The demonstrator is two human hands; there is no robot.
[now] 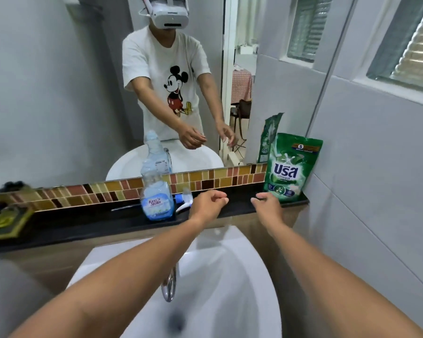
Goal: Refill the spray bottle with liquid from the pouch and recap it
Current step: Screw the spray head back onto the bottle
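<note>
A clear spray bottle with a blue label stands uncapped on the black ledge. Its white and blue spray head lies on the ledge just right of the bottle. A green refill pouch stands upright at the ledge's right end, leaning against the wall. My left hand hovers over the ledge beside the spray head, fingers loosely curled, holding nothing. My right hand reaches toward the pouch's lower left corner with fingers apart, just short of it or barely touching.
A white sink with a chrome faucet lies below my arms. A mirror and a strip of brown mosaic tile back the ledge. A dark green dish sits at the ledge's left end. A tiled wall closes the right side.
</note>
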